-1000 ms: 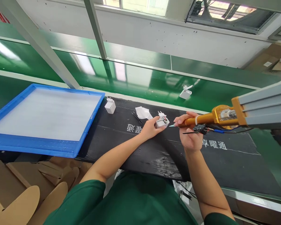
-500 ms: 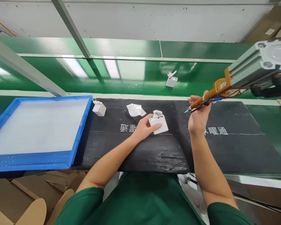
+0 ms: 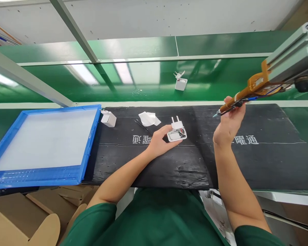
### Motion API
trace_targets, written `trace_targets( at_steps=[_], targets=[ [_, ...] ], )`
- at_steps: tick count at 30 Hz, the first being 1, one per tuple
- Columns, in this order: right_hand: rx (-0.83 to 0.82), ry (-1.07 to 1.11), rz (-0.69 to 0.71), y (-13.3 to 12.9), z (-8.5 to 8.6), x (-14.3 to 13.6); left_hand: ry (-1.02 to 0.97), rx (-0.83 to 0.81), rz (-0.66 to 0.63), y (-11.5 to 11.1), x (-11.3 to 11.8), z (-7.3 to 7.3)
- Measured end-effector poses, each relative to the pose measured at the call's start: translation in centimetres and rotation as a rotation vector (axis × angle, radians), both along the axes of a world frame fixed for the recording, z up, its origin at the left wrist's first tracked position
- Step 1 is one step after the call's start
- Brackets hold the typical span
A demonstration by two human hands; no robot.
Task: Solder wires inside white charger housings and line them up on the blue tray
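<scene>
Gripping an opened white plug casing (image 3: 176,135) just right of frame centre, the person's left hand (image 3: 160,141) is keeping it wires-up. Right hand (image 3: 229,124), right side of frame, is holding an orange-barrelled tool (image 3: 242,95), pointing down-left, apart from the casing. Tweezers (image 3: 142,126) and white scrap (image 3: 149,119) are lying on the desk (image 3: 149,171), near centre.

Bright, even light fills the scene. Beyond the black mat (image 3: 149,172), the green surface (image 3: 207,82) mirrors long white glare streaks; left of the mat, the blue tray (image 3: 41,176) glints. A soft shadow crosses the mat's middle. Wide-angle stretching grows away from the mat.
</scene>
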State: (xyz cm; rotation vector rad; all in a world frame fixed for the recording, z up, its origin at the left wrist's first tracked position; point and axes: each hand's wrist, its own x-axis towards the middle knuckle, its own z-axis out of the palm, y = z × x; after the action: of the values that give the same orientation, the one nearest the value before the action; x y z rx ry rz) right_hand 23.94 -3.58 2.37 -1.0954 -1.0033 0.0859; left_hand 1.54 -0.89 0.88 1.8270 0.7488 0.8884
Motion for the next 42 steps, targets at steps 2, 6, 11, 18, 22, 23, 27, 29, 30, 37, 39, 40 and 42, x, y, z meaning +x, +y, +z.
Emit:
trace_targets(
  at_steps=[2, 6, 11, 18, 22, 23, 27, 29, 30, 37, 39, 40, 42],
  targets=[
    [0.019, -0.021, -0.028, 0.1, -0.2, 0.0, -0.004, 0.057, 0.021, 0.0, 0.0, -0.1],
    [0.000, -0.047, -0.080, 0.2, -0.7, 0.0, 0.012, 0.173, 0.088, 0.2, 0.0, -0.3],
    [-0.022, -0.103, -0.289, -0.4, -1.1, -0.6, -0.008, 0.308, 0.161, 0.6, -0.1, 0.0],
    [-0.413, -0.588, 0.201, -0.8, -1.7, -4.9, -0.189, 0.089, 0.428, 3.6, -1.3, -0.3],
    [-0.662, -0.869, 0.535, 0.1, -2.3, -9.1, -0.229, 0.055, 0.492, 4.8, -1.7, -0.4],
    [-0.727, -0.923, 0.556, 0.6, -2.3, -10.2, -0.220, 0.065, 0.496, 4.9, -1.8, -0.4],
    [-0.903, -1.012, 0.523, 3.0, -2.4, -14.5, -0.174, 0.132, 0.491, 4.9, -1.8, -0.6],
    [-0.916, -0.989, 0.501, 3.9, -2.2, -15.5, -0.166, 0.160, 0.487, 4.8, -1.9, -0.6],
    [-0.916, -0.975, 0.491, 4.0, -2.1, -15.6, -0.168, 0.164, 0.487, 4.8, -2.0, -0.4],
    [-0.832, -0.746, 0.481, -0.7, -0.3, -7.6, -0.203, 0.149, 0.507, 4.8, -2.5, 0.6],
    [-0.690, -0.575, 0.466, -2.7, 0.5, -5.5, -0.194, 0.187, 0.516, 4.8, -2.5, 0.6],
    [-0.619, -0.531, 0.430, -3.5, 1.0, -5.1, -0.183, 0.214, 0.517, 4.8, -2.4, 0.5],
    [-0.487, -0.554, 0.309, -4.8, 1.8, -5.3, -0.152, 0.283, 0.515, 4.5, -2.3, 0.3]
  ],
)
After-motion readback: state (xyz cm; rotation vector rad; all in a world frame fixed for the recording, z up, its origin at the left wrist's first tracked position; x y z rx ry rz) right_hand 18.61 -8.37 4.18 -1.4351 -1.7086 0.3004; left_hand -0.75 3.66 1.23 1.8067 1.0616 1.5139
